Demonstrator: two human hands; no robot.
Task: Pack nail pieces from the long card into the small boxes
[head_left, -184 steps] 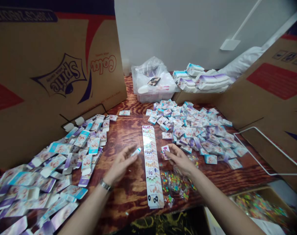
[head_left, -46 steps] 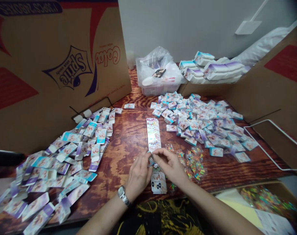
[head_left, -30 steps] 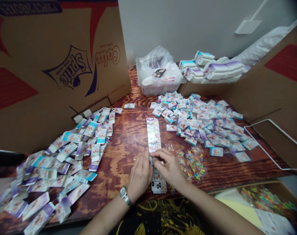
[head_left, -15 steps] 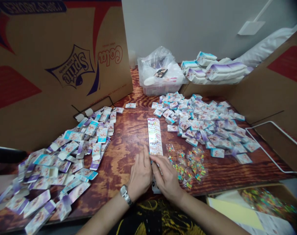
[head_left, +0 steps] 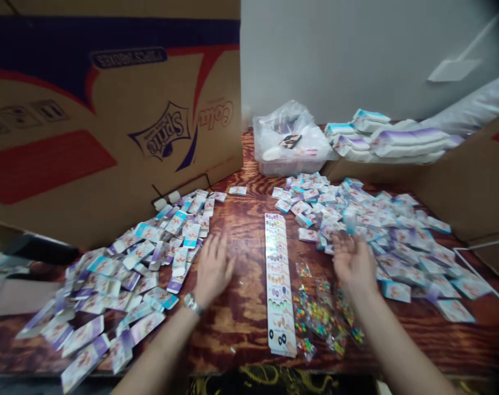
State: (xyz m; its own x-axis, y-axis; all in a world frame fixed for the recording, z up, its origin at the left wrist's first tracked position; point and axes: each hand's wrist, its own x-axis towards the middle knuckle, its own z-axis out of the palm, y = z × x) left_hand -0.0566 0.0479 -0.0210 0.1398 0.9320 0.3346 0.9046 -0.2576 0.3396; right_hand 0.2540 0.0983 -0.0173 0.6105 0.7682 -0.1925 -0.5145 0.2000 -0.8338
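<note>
Small box (head_left: 349, 221) was just beyond right grip (head_left: 353, 262)

Blurred; couldn't tell whether right grip held it or was wide. Box pile (head_left: 397, 253) showed behind. Left grip (head_left: 213, 270) was wide, just beside carton pile (head_left: 149, 258) on surface (head_left: 220, 329).

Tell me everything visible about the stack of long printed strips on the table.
The stack of printed strips is narrow, white and looks like paper; its layers are misaligned at the near end. Rows of small coloured prints cross it, with black ones nearest the person. It lies flat on the reddish-brown table, beside clear packets of colourful pieces. The left hand and right hand are apart from it.
</note>
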